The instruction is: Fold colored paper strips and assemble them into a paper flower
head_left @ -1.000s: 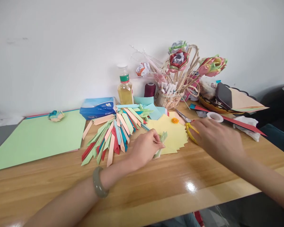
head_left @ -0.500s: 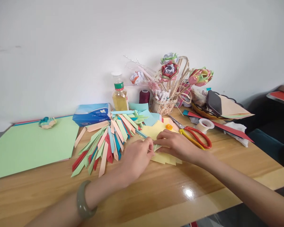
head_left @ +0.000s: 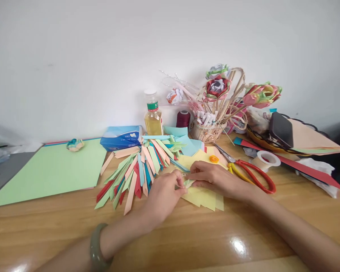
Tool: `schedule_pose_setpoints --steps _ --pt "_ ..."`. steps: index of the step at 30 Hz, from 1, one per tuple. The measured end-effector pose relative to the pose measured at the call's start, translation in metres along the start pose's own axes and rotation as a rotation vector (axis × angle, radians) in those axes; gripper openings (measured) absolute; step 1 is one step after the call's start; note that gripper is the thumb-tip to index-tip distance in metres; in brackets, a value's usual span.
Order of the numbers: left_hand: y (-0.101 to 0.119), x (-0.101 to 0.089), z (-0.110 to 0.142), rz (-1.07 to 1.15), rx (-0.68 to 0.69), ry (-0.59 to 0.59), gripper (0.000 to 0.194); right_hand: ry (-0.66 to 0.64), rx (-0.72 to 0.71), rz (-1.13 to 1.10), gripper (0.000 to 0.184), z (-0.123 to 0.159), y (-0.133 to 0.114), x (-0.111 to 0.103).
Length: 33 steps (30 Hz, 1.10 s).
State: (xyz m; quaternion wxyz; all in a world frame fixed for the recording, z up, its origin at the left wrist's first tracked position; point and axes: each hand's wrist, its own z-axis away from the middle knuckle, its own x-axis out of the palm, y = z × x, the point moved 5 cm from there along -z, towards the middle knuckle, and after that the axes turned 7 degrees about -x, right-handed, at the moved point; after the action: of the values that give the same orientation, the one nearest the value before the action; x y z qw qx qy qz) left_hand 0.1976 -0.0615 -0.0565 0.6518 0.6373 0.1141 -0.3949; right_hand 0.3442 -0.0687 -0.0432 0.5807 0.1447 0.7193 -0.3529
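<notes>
My left hand (head_left: 163,194) and my right hand (head_left: 214,178) meet over a stack of yellow paper sheets (head_left: 204,196) on the wooden table (head_left: 187,234). Both pinch a small pale green folded paper strip (head_left: 187,183) between their fingertips. A grey-green bangle (head_left: 96,247) sits on my left wrist. To the left of my hands lies a fanned pile of coloured pointed paper strips (head_left: 136,166). A tiny orange paper rose (head_left: 214,159) rests on the yellow paper behind my right hand.
Red-and-yellow scissors (head_left: 252,173) and a tape roll (head_left: 265,159) lie to the right. A basket with paper flowers (head_left: 212,113), a thread spool (head_left: 183,118), an oil bottle (head_left: 153,114) and a tissue pack (head_left: 121,137) stand by the wall. A green sheet (head_left: 51,170) lies left.
My right hand left the scissors and came left to meet my left hand on the green strip. The view shifted slightly.
</notes>
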Motion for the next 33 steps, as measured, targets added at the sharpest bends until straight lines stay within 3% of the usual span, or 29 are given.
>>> schedule_pose_setpoints --steps 6,12,16,21,25,30,33 --pt "-0.005 0.002 -0.004 0.121 -0.070 -0.033 0.014 0.020 0.043 -0.037 0.034 0.006 -0.001 0.003" --pt "-0.011 0.004 -0.014 0.208 -0.174 -0.129 0.021 0.191 -0.033 0.052 0.022 0.011 -0.016 -0.010" --pt "-0.012 0.005 -0.018 0.284 -0.240 -0.163 0.019 0.142 -0.140 0.024 0.020 0.008 -0.029 0.001" --pt "-0.009 0.004 -0.018 0.367 -0.299 -0.240 0.016 0.231 -0.131 -0.001 0.020 0.005 -0.025 0.010" --pt "-0.009 0.002 -0.017 0.387 -0.257 -0.304 0.009 0.325 -0.110 -0.011 0.014 0.008 -0.021 0.005" --pt "-0.012 0.002 -0.020 0.386 -0.165 -0.300 0.007 0.409 -0.143 0.112 0.015 0.008 -0.024 0.000" --pt "-0.014 0.004 -0.022 0.363 -0.145 -0.302 0.013 0.427 -0.109 0.032 0.016 0.006 -0.022 0.003"
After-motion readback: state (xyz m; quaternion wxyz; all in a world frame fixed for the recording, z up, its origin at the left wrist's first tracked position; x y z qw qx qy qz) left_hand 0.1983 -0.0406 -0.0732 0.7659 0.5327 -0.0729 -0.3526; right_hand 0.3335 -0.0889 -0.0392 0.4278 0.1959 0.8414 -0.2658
